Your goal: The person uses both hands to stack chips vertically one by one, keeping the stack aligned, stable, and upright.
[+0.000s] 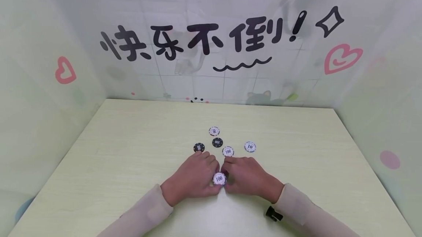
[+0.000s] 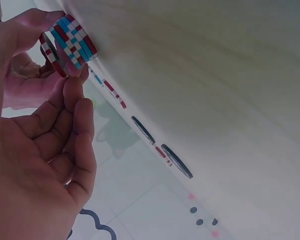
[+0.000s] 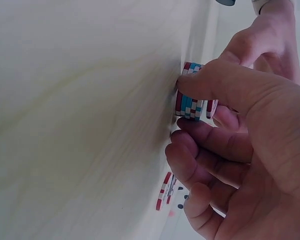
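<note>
My left hand (image 1: 196, 174) and right hand (image 1: 248, 176) meet at the middle of the table. Between them lies a white-faced poker chip (image 1: 219, 179) marked 100. The left wrist view shows it as a red-and-white-edged chip (image 2: 54, 56), tilted and pinched by the left thumb and finger. Right beside it is a short stack of poker chips (image 2: 74, 42) with red, blue and white edges, close over the tabletop. In the right wrist view the right thumb and fingers grip this stack (image 3: 189, 106) by its sides.
Beyond the hands lie loose chips: two black ones (image 1: 217, 142) (image 1: 199, 147), two white 100s (image 1: 214, 131) (image 1: 228, 151), and a white 10 (image 1: 250, 146). A small black object (image 1: 274, 214) shows by the right sleeve. Printed cloth walls (image 1: 204, 83) enclose the pale table (image 1: 132, 130).
</note>
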